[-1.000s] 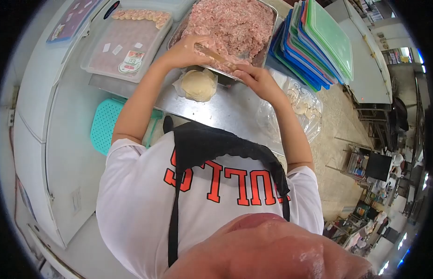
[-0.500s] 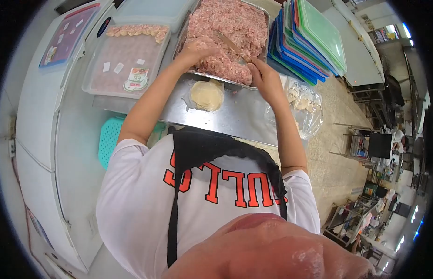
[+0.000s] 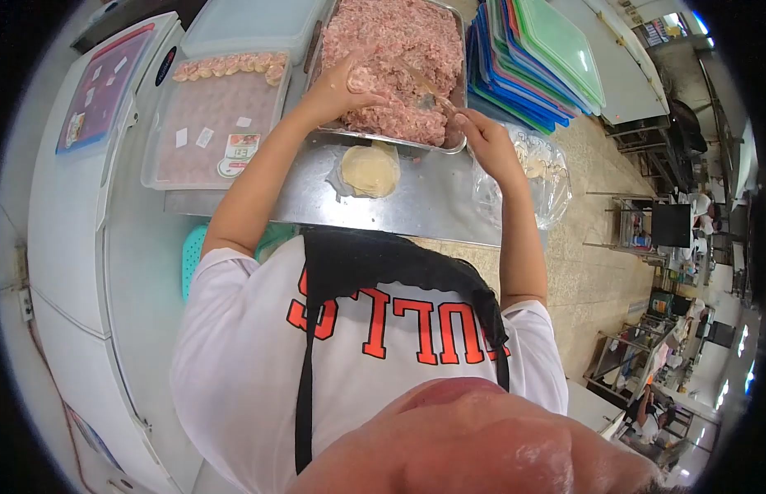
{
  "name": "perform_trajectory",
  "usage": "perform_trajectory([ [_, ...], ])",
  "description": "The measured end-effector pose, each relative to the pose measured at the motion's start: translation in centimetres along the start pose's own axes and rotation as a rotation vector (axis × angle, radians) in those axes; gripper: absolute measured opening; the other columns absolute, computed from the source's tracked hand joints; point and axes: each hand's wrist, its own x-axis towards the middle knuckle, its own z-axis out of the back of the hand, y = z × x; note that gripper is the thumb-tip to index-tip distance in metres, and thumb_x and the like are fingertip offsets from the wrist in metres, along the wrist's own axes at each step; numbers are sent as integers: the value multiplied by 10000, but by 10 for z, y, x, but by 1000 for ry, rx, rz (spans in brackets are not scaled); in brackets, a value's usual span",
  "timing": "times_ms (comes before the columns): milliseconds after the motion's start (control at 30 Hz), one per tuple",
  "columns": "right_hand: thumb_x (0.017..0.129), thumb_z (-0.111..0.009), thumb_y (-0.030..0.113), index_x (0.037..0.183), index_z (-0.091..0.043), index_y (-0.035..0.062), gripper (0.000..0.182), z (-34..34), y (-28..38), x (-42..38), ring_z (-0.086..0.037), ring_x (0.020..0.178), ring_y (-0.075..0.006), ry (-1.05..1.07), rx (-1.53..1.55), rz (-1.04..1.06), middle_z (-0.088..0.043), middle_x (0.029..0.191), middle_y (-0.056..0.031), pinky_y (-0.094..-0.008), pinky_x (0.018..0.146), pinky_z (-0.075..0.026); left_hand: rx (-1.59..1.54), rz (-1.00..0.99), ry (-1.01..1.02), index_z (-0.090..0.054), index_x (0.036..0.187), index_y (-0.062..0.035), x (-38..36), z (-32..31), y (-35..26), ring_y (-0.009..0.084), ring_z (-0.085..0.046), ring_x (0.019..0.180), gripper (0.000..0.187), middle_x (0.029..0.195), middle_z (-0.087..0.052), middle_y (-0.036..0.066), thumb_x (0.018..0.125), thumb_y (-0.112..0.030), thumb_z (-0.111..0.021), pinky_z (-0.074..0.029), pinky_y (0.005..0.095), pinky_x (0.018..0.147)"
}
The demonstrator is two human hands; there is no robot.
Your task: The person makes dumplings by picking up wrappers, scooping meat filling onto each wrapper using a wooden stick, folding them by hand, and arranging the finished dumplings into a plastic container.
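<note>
Pink minced meat fills a metal tray at the top centre. My left hand is at the tray's left side, its fingers curled round a small lump of the meat. My right hand, over the tray's right edge, grips the end of a flat tool that lies against the meat. Nearer to me, a stack of round pale wrappers rests on plastic on the metal table.
Left stands a lidded plastic box with a row of filled pieces on it. Coloured lids are stacked at the right, above a clear bag of pale pieces. A white freezer is far left; a distant person is lower right.
My left hand has moved slightly left and down and now shows a lump of meat. My right hand has shifted a little right and down. The whole view has shifted slightly.
</note>
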Motion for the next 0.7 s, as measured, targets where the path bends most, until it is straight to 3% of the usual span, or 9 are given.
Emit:
perform_trajectory([
  [33,948,-522,284,1118,-637,61,304,-3,5,0,-620,943,-376,10,149,69,-660,994,-201,-404,815,-484,-17,51,69,-489,1321,-58,1,0,0,297,-596,1101,771,1252,-582,187,677,-308,-831,-453,371,966],
  [100,944,-532,277,1124,-633,59,301,-22,14,1,-621,947,-371,10,66,149,-661,1000,-192,-397,822,-483,-35,107,136,-536,1277,-40,3,6,-13,293,-609,1073,722,1227,-598,187,676,-308,-833,-460,371,955],
  [167,940,-543,271,1130,-629,56,299,-27,11,1,-622,952,-365,6,-13,223,-662,1007,-183,-390,829,-483,-204,358,318,-614,1169,-22,8,15,-36,286,-625,1034,604,1149,-640,174,680,-303,-830,-473,360,927],
  [300,921,-564,270,1111,-636,79,279,1,23,6,-624,906,-360,110,-142,247,-658,1004,-151,-426,780,-495,-59,208,273,-627,1146,-16,2,6,-5,272,-627,1036,580,1087,-665,163,686,-310,-822,-475,354,919],
  [367,911,-571,272,1079,-648,110,246,7,46,-4,-625,866,-357,-100,-368,253,-652,924,-144,-438,736,-498,-4,281,240,-612,1172,-9,3,6,-11,272,-628,1033,611,1100,-660,170,691,-330,-811,-477,351,910],
  [500,903,-583,259,1064,-658,140,214,-1,28,9,-629,826,-351,-97,-344,357,-645,862,-140,-421,711,-496,43,278,282,-564,1204,19,4,15,-23,220,-622,951,662,1040,-669,150,724,-371,-800,-474,321,868],
  [600,921,-574,262,1053,-655,78,241,19,25,15,-628,833,-362,-93,-95,320,-649,923,-180,-404,717,-496,-76,301,152,-561,1220,0,-4,14,-4,190,-628,920,627,1029,-667,116,746,-339,-793,-495,310,845],
  [667,944,-546,259,1081,-627,6,299,25,34,12,-624,885,-384,-15,41,225,-640,994,-233,-398,750,-496,-69,-193,17,-566,1227,-22,-5,18,-13,142,-622,817,568,970,-659,63,771,-281,-783,-518,283,754],
  [700,944,-546,259,1081,-627,6,299,17,35,13,-624,885,-384,-11,42,226,-640,994,-233,-398,750,-496,-68,-189,15,-566,1227,-22,-6,21,-19,142,-622,817,568,970,-659,63,771,-281,-783,-518,283,754],
])
